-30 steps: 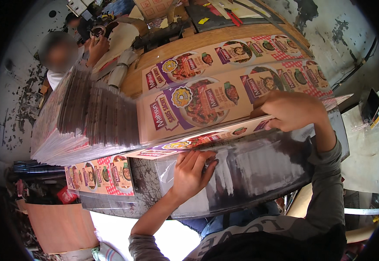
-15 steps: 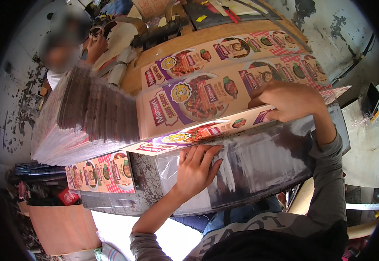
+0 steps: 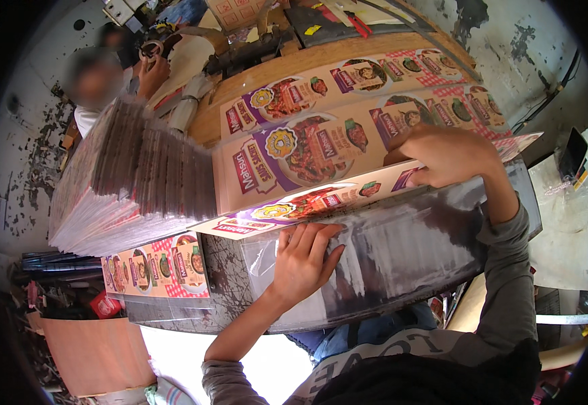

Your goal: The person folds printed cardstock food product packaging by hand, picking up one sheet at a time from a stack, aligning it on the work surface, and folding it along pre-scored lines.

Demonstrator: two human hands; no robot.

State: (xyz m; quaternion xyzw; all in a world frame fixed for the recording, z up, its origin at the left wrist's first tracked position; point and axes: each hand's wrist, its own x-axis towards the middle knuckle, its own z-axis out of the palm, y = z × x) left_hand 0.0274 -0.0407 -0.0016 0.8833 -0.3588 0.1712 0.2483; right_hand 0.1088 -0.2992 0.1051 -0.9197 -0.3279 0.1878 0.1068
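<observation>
My left hand (image 3: pixel 302 260) lies flat, fingers together, on a sheet of clear shiny film (image 3: pixel 402 250) spread over the near side of the bench. My right hand (image 3: pixel 445 155) grips the far right edge of a long printed cardboard sheet (image 3: pixel 307 202) with food pictures, holding it tilted up over the film. Behind it lies a larger printed sheet (image 3: pixel 294 158) of the same kind, flat on the bench.
A thick fanned stack of flat sheets (image 3: pixel 132 182) stands at the left. More printed sheets (image 3: pixel 155 266) lie under it. Another person (image 3: pixel 98 81) sits at the far left, hands on a tape roll (image 3: pixel 151 50). A wooden board (image 3: pixel 85 351) leans below.
My right hand has shifted slightly left along the sheet's edge, and the tilted printed sheet has lifted a little. My left hand stays pressed on the film.
</observation>
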